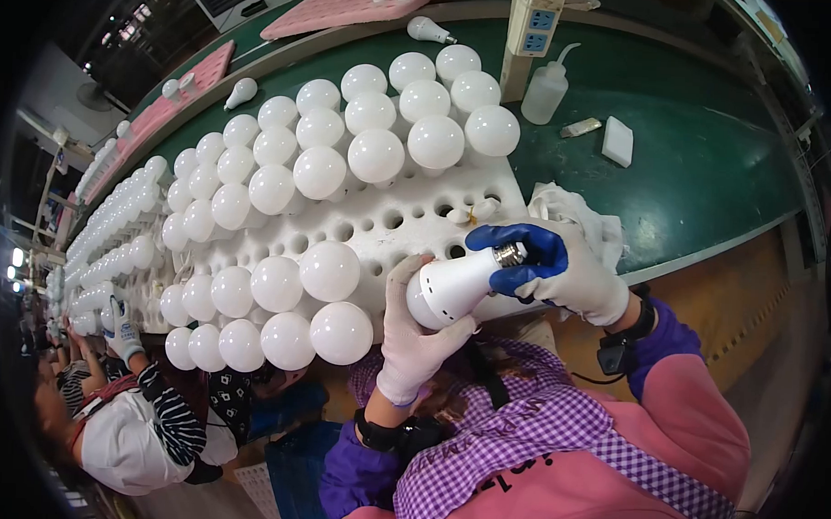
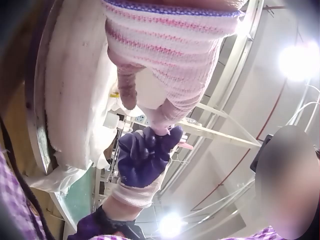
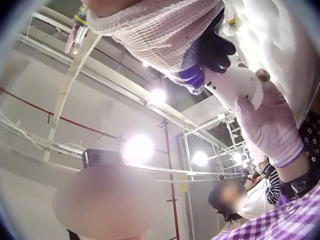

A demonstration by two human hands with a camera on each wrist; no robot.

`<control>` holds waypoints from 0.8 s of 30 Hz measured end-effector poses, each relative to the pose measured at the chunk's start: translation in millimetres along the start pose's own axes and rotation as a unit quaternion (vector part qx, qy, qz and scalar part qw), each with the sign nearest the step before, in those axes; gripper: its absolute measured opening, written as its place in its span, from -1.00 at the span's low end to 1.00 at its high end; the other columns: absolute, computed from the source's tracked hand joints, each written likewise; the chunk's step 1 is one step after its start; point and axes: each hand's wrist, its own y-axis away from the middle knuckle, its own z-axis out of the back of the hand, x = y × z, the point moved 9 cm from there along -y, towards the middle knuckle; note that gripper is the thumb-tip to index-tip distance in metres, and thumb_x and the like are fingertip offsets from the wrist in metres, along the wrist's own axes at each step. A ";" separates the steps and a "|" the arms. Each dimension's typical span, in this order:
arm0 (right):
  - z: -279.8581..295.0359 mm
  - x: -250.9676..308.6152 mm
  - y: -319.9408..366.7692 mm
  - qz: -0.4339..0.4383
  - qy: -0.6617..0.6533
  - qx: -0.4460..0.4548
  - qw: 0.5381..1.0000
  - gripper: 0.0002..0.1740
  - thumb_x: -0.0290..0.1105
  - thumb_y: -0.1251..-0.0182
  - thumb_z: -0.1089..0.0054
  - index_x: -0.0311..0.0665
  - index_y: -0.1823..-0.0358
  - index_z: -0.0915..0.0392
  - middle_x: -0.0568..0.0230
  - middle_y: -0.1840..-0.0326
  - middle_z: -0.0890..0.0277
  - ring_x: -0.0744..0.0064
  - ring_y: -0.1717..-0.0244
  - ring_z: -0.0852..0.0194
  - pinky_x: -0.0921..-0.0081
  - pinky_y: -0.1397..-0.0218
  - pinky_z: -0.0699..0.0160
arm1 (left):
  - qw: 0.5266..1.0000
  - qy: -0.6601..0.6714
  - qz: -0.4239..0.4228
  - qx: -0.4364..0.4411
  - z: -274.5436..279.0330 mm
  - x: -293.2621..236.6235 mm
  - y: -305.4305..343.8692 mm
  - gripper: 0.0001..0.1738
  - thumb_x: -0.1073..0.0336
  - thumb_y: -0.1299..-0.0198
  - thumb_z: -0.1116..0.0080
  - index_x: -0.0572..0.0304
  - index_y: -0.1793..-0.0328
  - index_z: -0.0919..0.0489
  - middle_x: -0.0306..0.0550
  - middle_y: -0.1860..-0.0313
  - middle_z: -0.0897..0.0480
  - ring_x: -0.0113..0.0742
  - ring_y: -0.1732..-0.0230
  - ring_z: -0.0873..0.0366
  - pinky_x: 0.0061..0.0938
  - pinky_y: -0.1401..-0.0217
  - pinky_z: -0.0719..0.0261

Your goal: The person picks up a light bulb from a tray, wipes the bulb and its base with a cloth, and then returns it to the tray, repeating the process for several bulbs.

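Observation:
A white LED light bulb lies tilted between both hands, its metal screw base pointing right. My left hand, in a thin whitish glove, grips the round end with thumb and fingers. The blue-coated glove of my right hand curls about the screw base. Seen from the right wrist, the bulb's body shows small dark slots, and the left hand wraps its globe. In the left wrist view the right hand's blue fingers meet the bulb's narrow end, mostly hidden by the left hand.
A white foam tray with holes carries rows of bulbs behind and left of the hands. A crumpled white cloth, a squeeze bottle and a white block are on the green table. Another person works at left.

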 end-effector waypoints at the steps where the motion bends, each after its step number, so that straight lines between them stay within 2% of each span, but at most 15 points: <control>1: 0.3 0.0 -0.5 0.000 -0.001 0.004 1.000 -0.46 -0.52 -0.10 -0.41 -0.38 -0.16 -0.51 0.28 -0.01 -0.59 0.64 0.13 -0.49 0.66 -0.01 -0.53 | 1.000 -0.001 0.000 -0.004 1.1 -8.2 -1.0 -0.08 0.48 0.14 -0.42 0.19 -0.37 -0.16 0.07 -0.17 -0.40 -0.20 -0.17 -0.47 -0.32 -0.15 -0.56; 3: -3.3 14.0 0.8 0.068 0.058 0.027 0.996 -0.42 -0.55 -0.06 -0.43 -0.40 -0.18 -0.50 0.25 -0.04 -0.59 0.62 0.05 -0.48 0.62 -0.12 -0.48 | 0.978 0.150 0.145 0.034 -8.5 1.8 0.5 -0.08 0.43 0.14 -0.44 0.22 -0.37 -0.16 0.06 -0.13 -0.42 -0.20 -0.13 -0.49 -0.36 -0.15 -0.55; 5: -3.0 13.9 -0.6 0.063 0.054 0.032 0.996 -0.39 -0.56 -0.01 -0.45 -0.41 -0.18 -0.49 0.25 -0.08 -0.58 0.61 -0.03 -0.46 0.60 -0.20 -0.42 | 0.973 0.169 0.154 0.037 -9.6 2.3 -0.3 -0.07 0.42 0.14 -0.45 0.23 -0.37 -0.16 0.06 -0.14 -0.41 -0.21 -0.13 -0.49 -0.36 -0.15 -0.54; 7: 0.1 20.5 -1.6 0.117 0.100 0.014 0.988 -0.42 -0.54 -0.05 -0.42 -0.41 -0.17 -0.50 0.26 -0.03 -0.59 0.61 0.05 -0.48 0.63 -0.11 -0.48 | 0.968 0.187 0.163 0.041 -12.4 7.0 0.3 -0.06 0.42 0.15 -0.46 0.24 -0.38 -0.16 0.05 -0.14 -0.39 -0.21 -0.13 -0.48 -0.36 -0.16 -0.53; 9: 2.7 9.3 -3.1 0.048 0.039 0.007 0.998 -0.46 -0.50 -0.10 -0.41 -0.35 -0.17 -0.51 0.30 0.06 -0.57 0.63 0.14 -0.49 0.65 -0.01 -0.49 | 0.999 0.041 0.014 -0.011 -2.5 -4.9 -3.4 -0.07 0.42 0.13 -0.45 0.23 -0.37 -0.16 0.04 -0.16 -0.36 -0.21 -0.14 -0.46 -0.34 -0.15 -0.54; 10: 3.5 -2.7 -2.7 -0.022 -0.024 0.000 0.999 -0.50 -0.46 -0.15 -0.40 -0.29 -0.16 -0.53 0.34 0.15 -0.56 0.64 0.22 -0.50 0.67 0.09 -0.51 | 0.999 0.042 0.014 -0.011 -3.1 -2.9 -1.1 -0.07 0.42 0.13 -0.45 0.23 -0.37 -0.16 0.04 -0.16 -0.36 -0.21 -0.14 -0.46 -0.34 -0.15 -0.54; 11: 2.2 1.4 -2.9 -0.019 -0.022 -0.001 1.000 -0.50 -0.46 -0.15 -0.40 -0.29 -0.16 -0.53 0.34 0.15 -0.56 0.64 0.22 -0.50 0.67 0.09 -0.51 | 1.000 0.001 -0.006 -0.022 -1.3 -5.3 0.1 -0.09 0.43 0.12 -0.43 0.22 -0.37 -0.15 0.03 -0.18 -0.34 -0.20 -0.16 -0.45 -0.32 -0.17 -0.53; 13: 1.3 2.4 -1.7 -0.080 -0.018 -0.016 0.996 -0.54 -0.46 -0.18 -0.35 -0.27 -0.15 -0.54 0.40 0.23 -0.53 0.74 0.38 -0.44 0.78 0.34 -0.42 | 0.999 -0.034 -0.036 -0.022 -3.2 -9.5 -0.6 -0.10 0.45 0.10 -0.42 0.22 -0.38 -0.15 0.03 -0.19 -0.32 -0.19 -0.17 -0.45 -0.30 -0.18 -0.53; 14: 0.8 1.3 -4.4 -0.053 -0.038 -0.012 0.998 -0.55 -0.45 -0.19 -0.34 -0.26 -0.14 -0.54 0.42 0.26 -0.54 0.75 0.42 -0.43 0.81 0.42 -0.35 | 0.999 0.004 -0.028 -0.028 -1.5 -7.5 0.7 -0.13 0.46 0.08 -0.39 0.23 -0.37 -0.14 0.03 -0.19 -0.32 -0.19 -0.15 -0.46 -0.33 -0.16 -0.54; 16: 0.9 15.6 -10.0 0.005 0.033 0.029 0.999 -0.54 -0.52 -0.16 -0.27 -0.31 -0.15 -0.53 0.38 0.17 -0.55 0.70 0.26 -0.45 0.75 0.23 -0.44 | 0.992 0.118 0.033 -0.001 -2.5 -9.9 1.8 -0.13 0.52 -0.01 -0.28 0.28 -0.44 -0.06 0.09 -0.25 -0.29 -0.21 -0.04 -0.53 -0.44 -0.01 -0.62; 19: 11.0 42.7 -23.4 0.115 0.066 0.012 0.991 -0.47 -0.52 -0.16 -0.30 -0.42 -0.20 -0.45 0.19 -0.03 -0.60 0.59 0.07 -0.52 0.64 0.01 -0.55 | 0.996 0.090 -0.008 -0.023 -6.6 -38.1 6.5 -0.07 0.55 -0.06 -0.21 0.27 -0.52 0.05 0.18 -0.32 -0.26 -0.25 0.06 -0.56 -0.51 0.13 -0.66; 20: 20.5 53.0 -30.1 0.115 0.062 -0.012 0.991 -0.49 -0.51 -0.17 -0.32 -0.44 -0.18 -0.45 0.18 -0.08 -0.58 0.59 0.00 -0.50 0.59 -0.04 -0.55 | 0.996 -0.043 -0.066 -0.031 -2.2 -48.1 12.4 0.00 0.54 -0.08 -0.23 0.26 -0.56 0.13 0.20 -0.39 -0.23 -0.28 0.08 -0.56 -0.48 0.18 -0.67; 22: 43.3 82.9 -49.9 0.207 0.053 -0.081 0.973 -0.55 -0.50 -0.22 -0.27 -0.40 -0.16 -0.49 0.22 -0.07 -0.58 0.63 0.09 -0.51 0.69 0.11 -0.57 | 0.960 -0.225 -0.163 -0.024 -0.4 -82.7 27.5 -0.17 0.48 0.03 -0.37 0.31 -0.40 -0.22 0.17 -0.30 -0.35 -0.20 0.13 -0.58 -0.45 0.17 -0.64; 23: 52.1 96.2 -59.5 0.207 0.082 -0.141 0.965 -0.58 -0.51 -0.23 -0.24 -0.36 -0.14 -0.52 0.28 0.05 -0.60 0.70 0.23 -0.49 0.75 0.24 -0.53 | 0.914 -0.331 -0.235 -0.005 -1.1 -97.8 35.8 -0.23 0.45 0.08 -0.42 0.32 -0.32 -0.34 0.15 -0.26 -0.40 -0.14 0.16 -0.59 -0.42 0.17 -0.63; 24: 64.8 102.2 -72.9 0.203 0.099 -0.178 0.958 -0.59 -0.52 -0.22 -0.26 -0.33 -0.13 -0.54 0.37 0.21 -0.59 0.75 0.35 -0.44 0.76 0.33 -0.48 | 0.912 -0.332 -0.239 -0.007 3.8 -105.8 39.7 -0.23 0.45 0.08 -0.42 0.32 -0.32 -0.34 0.15 -0.26 -0.40 -0.14 0.16 -0.59 -0.42 0.17 -0.63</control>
